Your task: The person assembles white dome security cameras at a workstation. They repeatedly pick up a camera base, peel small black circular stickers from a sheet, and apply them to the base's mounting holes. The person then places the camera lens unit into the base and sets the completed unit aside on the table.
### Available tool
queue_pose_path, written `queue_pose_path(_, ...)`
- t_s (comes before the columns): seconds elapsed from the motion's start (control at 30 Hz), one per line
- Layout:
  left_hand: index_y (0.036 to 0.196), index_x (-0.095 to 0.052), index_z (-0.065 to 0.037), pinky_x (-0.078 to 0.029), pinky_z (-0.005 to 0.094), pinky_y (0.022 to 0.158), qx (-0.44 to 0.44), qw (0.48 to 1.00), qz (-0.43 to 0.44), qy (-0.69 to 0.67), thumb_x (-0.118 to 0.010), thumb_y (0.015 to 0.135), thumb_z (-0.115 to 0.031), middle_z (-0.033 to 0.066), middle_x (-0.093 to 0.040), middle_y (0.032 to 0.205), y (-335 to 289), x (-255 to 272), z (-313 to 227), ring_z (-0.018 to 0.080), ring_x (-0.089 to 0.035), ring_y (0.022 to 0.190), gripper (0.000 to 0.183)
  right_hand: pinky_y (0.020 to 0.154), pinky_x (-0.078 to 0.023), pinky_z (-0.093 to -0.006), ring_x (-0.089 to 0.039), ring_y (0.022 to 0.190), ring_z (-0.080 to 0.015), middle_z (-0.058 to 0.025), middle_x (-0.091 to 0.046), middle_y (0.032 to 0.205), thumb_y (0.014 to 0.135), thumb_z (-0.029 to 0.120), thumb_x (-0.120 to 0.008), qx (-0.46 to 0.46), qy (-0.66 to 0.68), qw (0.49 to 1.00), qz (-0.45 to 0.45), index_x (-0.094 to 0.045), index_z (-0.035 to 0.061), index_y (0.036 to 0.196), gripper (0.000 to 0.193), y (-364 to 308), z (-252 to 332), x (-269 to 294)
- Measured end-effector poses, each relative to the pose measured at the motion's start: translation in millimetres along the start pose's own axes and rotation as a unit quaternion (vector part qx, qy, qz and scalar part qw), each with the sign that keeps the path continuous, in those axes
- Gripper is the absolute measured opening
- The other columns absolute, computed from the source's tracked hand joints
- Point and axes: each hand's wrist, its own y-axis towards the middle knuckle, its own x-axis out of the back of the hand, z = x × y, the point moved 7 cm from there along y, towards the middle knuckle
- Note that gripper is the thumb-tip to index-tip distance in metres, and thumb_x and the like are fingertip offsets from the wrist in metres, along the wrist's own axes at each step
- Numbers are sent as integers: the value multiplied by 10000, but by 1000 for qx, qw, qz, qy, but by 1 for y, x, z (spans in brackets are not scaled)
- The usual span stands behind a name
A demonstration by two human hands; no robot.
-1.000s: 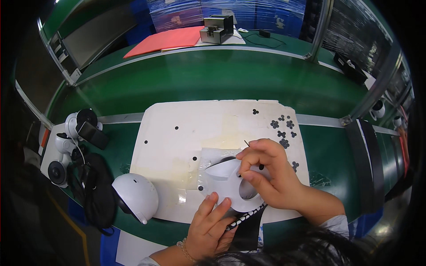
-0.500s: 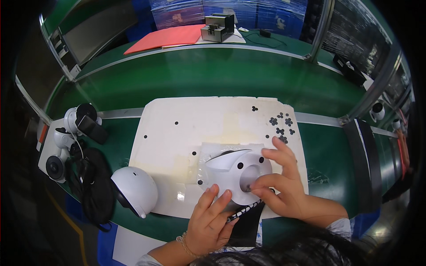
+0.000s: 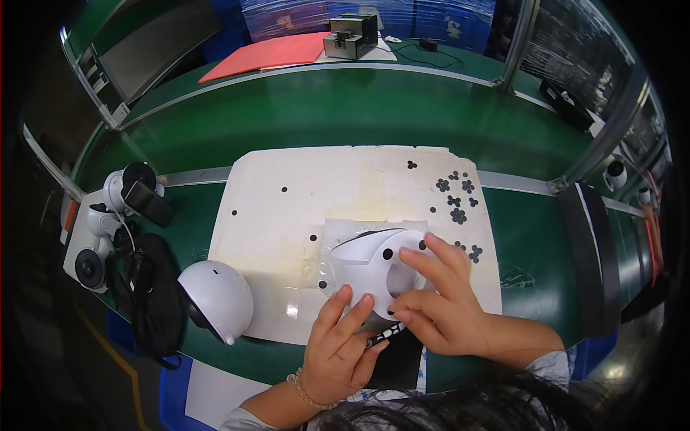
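Note:
A white rounded housing (image 3: pixel 360 272) with a ring-shaped base lies on a clear plastic bag (image 3: pixel 333 237) in front of me. Two black round pads (image 3: pixel 387 253) show on the far part of its ring. My left hand (image 3: pixel 336 352) steadies the housing's near left side with two fingertips. A black-and-white patterned stick (image 3: pixel 387 335) is held between its thumb and fingers. At the ring's near edge, my right hand (image 3: pixel 445 302) has thumb and index finger closed at another small black pad (image 3: pixel 390 312). Its other fingers rest over the ring's right side.
Several loose black pads (image 3: pixel 458 215) lie at the right of the white board (image 3: pixel 259 172). A white dome-shaped device (image 3: pixel 223 298) stands left, beside a black pouch (image 3: pixel 156 287) and small white cameras (image 3: pixel 90 269). A metal block (image 3: pixel 351 37) sits on the far shelf.
My right thumb and index finger have moved from the ring's opening to its near edge. A black pad now shows at their tips. The left hand stays on the housing with the stick.

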Motion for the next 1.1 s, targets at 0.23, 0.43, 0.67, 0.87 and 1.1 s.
queue_pose_path(0.23, 787, -584, 16, -391, 422, 886, 2, 1000, -9, 7, -646, 708, -96, 153, -500, 1181, 2, 2, -2, 379, -414, 1141, 150, 965, -159, -415, -356, 1170, -241, -7, -502, 1186, 732, 370, -609, 60, -234, 970, -25, -635, 189, 1007, 330, -22, 17, 8)
queue_pose_path(0.43, 793, -551, 26, -351, 442, 924, -11, 1000, 8, 19, -611, 747, -121, 194, -468, 1202, 0, -2, -1, 415, -378, 1163, 165, 914, -243, -398, -391, 1129, -230, 6, -512, 1175, 696, 262, -649, 65, 23, 996, -59, -637, 162, 895, 223, -5, 22, 9)
queue_pose_path(0.67, 760, -564, 26, -392, 435, 883, -15, 999, -16, 23, -641, 696, -76, 168, -491, 1190, 5, -2, -4, 408, -403, 1141, 143, 907, -269, -392, -380, 1134, -279, -60, -489, 1194, 685, 155, -644, 106, 30, 993, -37, -598, 124, 797, 125, -19, 26, 0)
queue_pose_path(0.87, 718, -544, 37, -382, 432, 893, -11, 999, -18, 31, -644, 712, -90, 173, -484, 1197, 0, 0, -4, 412, -399, 1146, 162, 996, -171, -444, -211, 1241, -401, -205, -303, 1322, 819, 143, -539, -113, 122, 986, 19, -543, 85, 831, 60, -20, -34, 13)
queue_pose_path(1.1, 718, -544, 40, -371, 431, 910, -11, 999, -6, 31, -640, 723, -94, 190, -475, 1203, 0, -5, -2, 425, -385, 1153, 165, 1001, -161, -436, -187, 1263, -371, -181, -277, 1350, 836, 153, -526, -125, 132, 982, 47, -549, 78, 843, 78, -22, -38, 6)
